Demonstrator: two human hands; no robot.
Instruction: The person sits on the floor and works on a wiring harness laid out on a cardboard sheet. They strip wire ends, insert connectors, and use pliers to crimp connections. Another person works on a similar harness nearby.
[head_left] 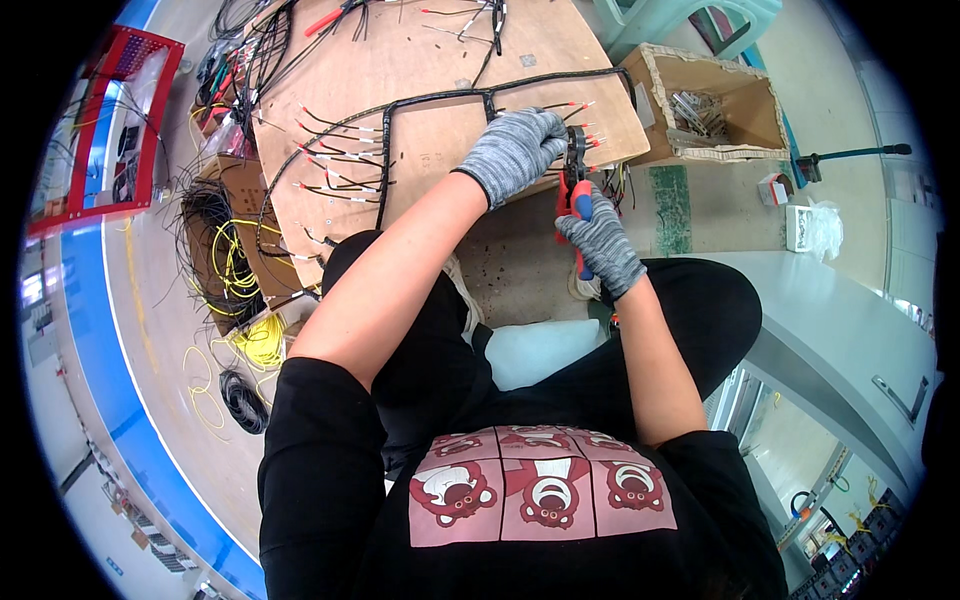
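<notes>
A black wire harness (pixel 437 97) lies on a wooden board (pixel 430 50), its thin branch wires (pixel 345 160) ending in red tips and white sleeves. My left hand (pixel 513 152), in a grey knit glove, is closed over the wires of the right-hand branch; its fingertips hide the exact spot gripped. Red-and-blue-handled pliers (pixel 577 190) are in my gloved right hand (pixel 605 242), with the handles inside my fingers. Their dark jaws point away from me, just right of my left fingers, among the red-tipped wires (pixel 592 138). Whether the jaws touch a wire cannot be made out.
An open cardboard box (pixel 715 100) with metal parts stands right of the board, below a pale green stool (pixel 680 20). Left are a red rack (pixel 135 130), a box of black and yellow cables (pixel 225 250) and a black coil (pixel 243 400). A grey cabinet (pixel 830 340) is at my right.
</notes>
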